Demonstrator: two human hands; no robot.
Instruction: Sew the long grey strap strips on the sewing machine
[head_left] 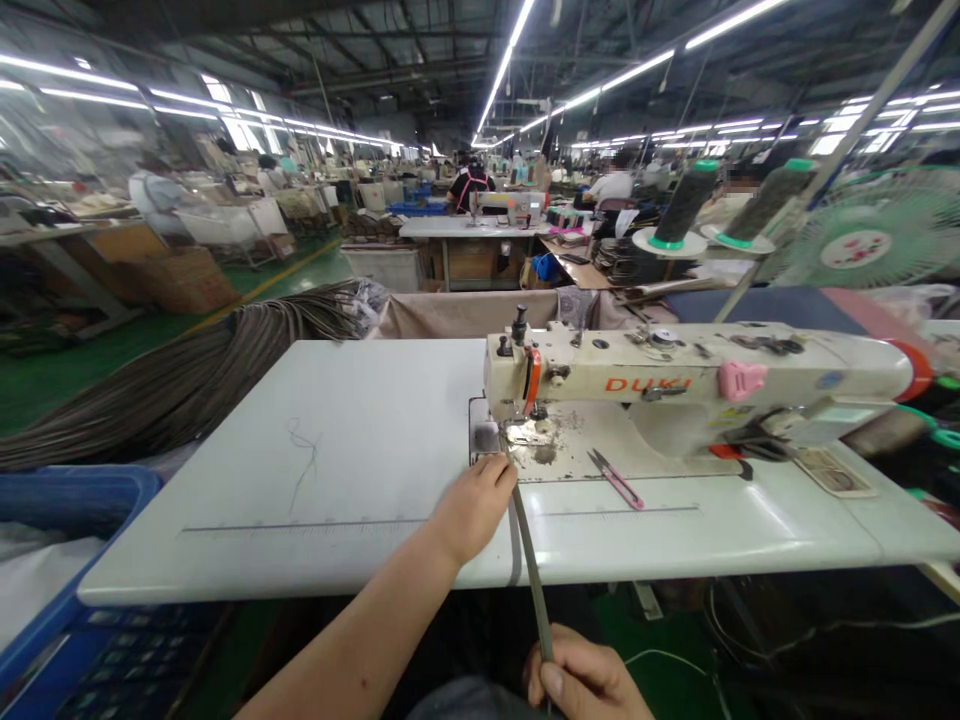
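A narrow grey-brown strip (pixel 531 550) runs from the needle area of the sewing machine (pixel 697 375) down over the table's front edge. Close to the presser foot, my left hand (pixel 480 500) has its fingers closed on the strip's upper part. Below the table edge my right hand (pixel 581 675) pinches the strip between thumb and fingers. The strip looks drawn fairly straight between both hands. Pink-handled thread snips (pixel 616 480) lie on the machine bed, right of the strip. The strip's end under the presser foot is hidden.
A loose thread (pixel 306 450) lies on the white table (pixel 360 400), which bears a printed ruler line. Left stand a blue crate (pixel 135 490) and a heap of long dark strips (pixel 195 360). Thread cones (pixel 684 205) and a green fan (pixel 862 240) are behind the machine. Other people work farther back.
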